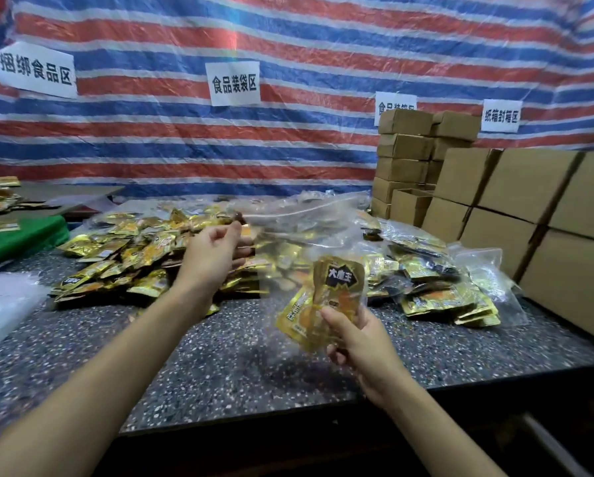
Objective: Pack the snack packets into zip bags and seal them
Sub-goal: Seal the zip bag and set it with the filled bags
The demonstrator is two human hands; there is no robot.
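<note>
Between the hands, a clear plastic zip bag (288,249) hangs unsealed: left hand (213,253) pinches its rim, right hand (361,335) grips gold foil snack packets (337,287) seemingly inside. Many loose packets (116,263) lie unpacked beyond the left.

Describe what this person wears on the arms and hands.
Nothing worn shows. The left hand and right hand are ungloved, with no ring visible, and neither wrist carries a watch or band. The forearms are bare to the picture's edge; no sleeve comes into view.

Dim, perhaps motion-blurred, edges warped
</note>
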